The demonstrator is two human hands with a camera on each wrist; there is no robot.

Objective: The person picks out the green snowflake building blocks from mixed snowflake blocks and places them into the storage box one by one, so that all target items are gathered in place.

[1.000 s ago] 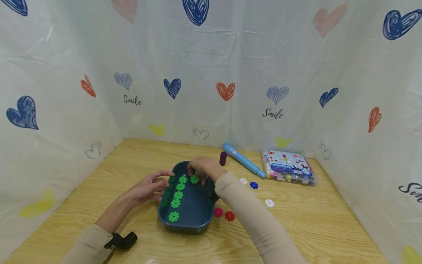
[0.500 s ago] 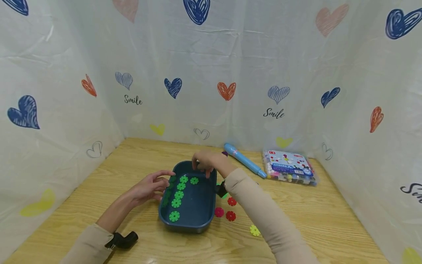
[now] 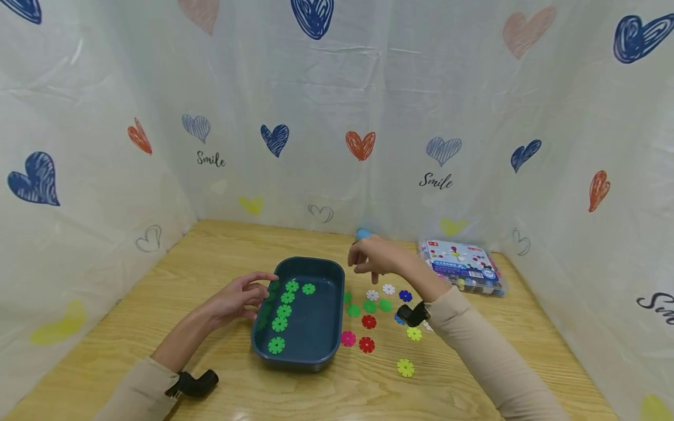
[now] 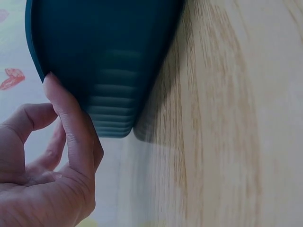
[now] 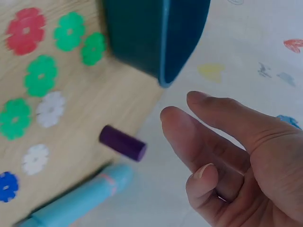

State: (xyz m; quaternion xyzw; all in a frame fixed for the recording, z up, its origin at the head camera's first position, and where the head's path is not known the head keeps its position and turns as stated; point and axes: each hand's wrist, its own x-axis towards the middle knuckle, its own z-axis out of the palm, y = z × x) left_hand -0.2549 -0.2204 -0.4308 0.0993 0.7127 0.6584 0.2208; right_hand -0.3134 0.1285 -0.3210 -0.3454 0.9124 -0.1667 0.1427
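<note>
A dark blue tray (image 3: 315, 327) holds several green snowflake discs (image 3: 284, 310), most in a line along its left side and one apart near the back. My left hand (image 3: 237, 301) touches the tray's left rim with a fingertip, other fingers loosely bent beside the outer wall, as the left wrist view shows. To the right of the tray's back end, my right hand (image 3: 379, 258) hovers above the table with loosely bent fingers and nothing between them. More green discs (image 3: 370, 306) lie below it, and a purple cylinder (image 5: 123, 143) shows in the right wrist view.
Red discs (image 3: 368, 322), yellow discs (image 3: 405, 368), white discs (image 3: 388, 289) and blue ones lie right of the tray. A light blue pen-shaped object (image 5: 80, 198) is partly hidden by the right hand in the head view. A clear box (image 3: 463, 266) of small parts sits at the back right.
My right hand has left the tray and moved right, over the loose discs. The green disc near the tray's back stays there. My left hand stays at the rim.
</note>
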